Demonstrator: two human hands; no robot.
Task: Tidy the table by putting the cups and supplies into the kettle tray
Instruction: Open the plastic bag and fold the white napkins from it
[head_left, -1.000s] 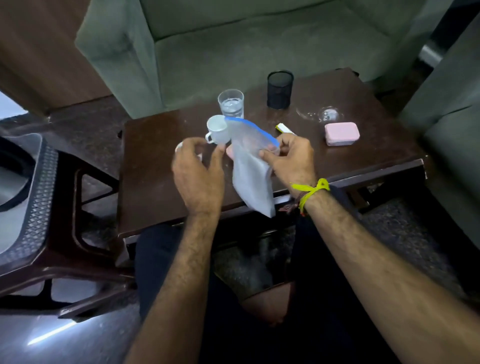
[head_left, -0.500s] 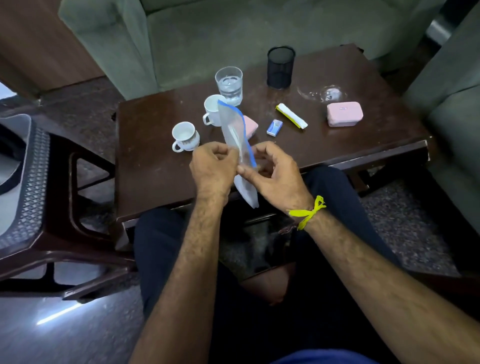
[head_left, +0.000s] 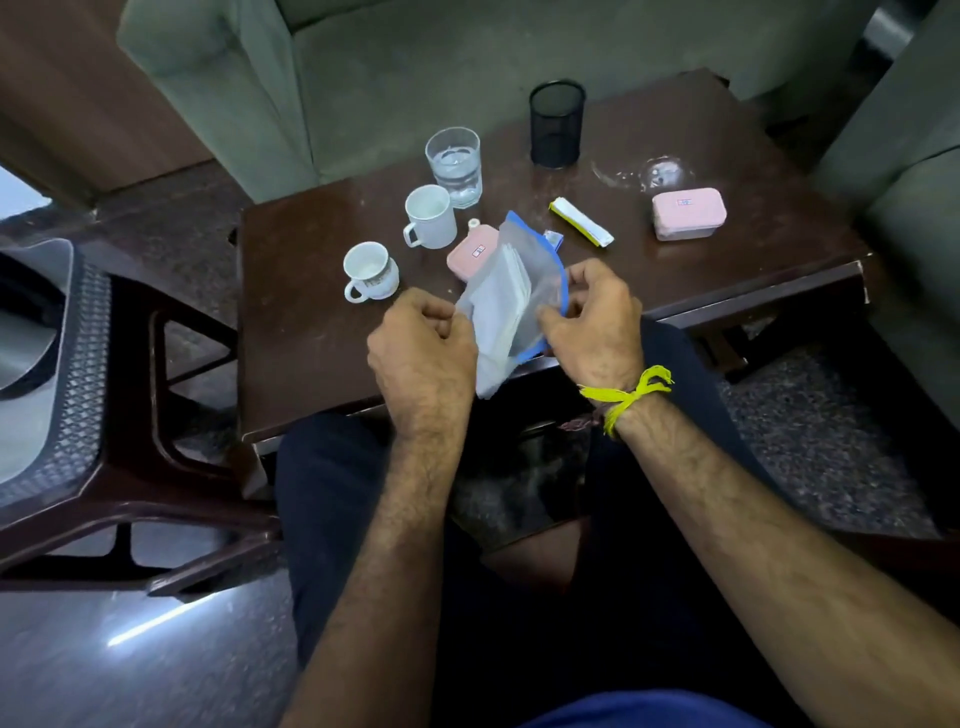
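Note:
A clear zip bag (head_left: 506, 306) with a blue seal and white sachets inside hangs over the table's front edge. My left hand (head_left: 423, 348) pinches its left side and my right hand (head_left: 592, 322) pinches the blue seal edge. Behind the bag on the dark table (head_left: 306, 312) lie a pink box (head_left: 470, 254), a small blue packet (head_left: 553, 237) and a yellow-white sachet (head_left: 582, 221). Two white cups (head_left: 370, 271) (head_left: 430, 215) and a glass of water (head_left: 454, 166) stand at the left. A second pink box (head_left: 687, 213) sits at the right. The kettle tray (head_left: 78, 374) is at the far left.
A black mesh pen holder (head_left: 556, 124) stands at the table's back, with a wet patch (head_left: 644, 171) beside it. A green sofa (head_left: 415, 62) lies behind the table and another seat at the right. A brown stool (head_left: 171, 467) carries the tray.
The bag has tilted and spread wider between my hands, now covering part of the pink box. My right hand has slid along the blue seal. The view has shifted slightly.

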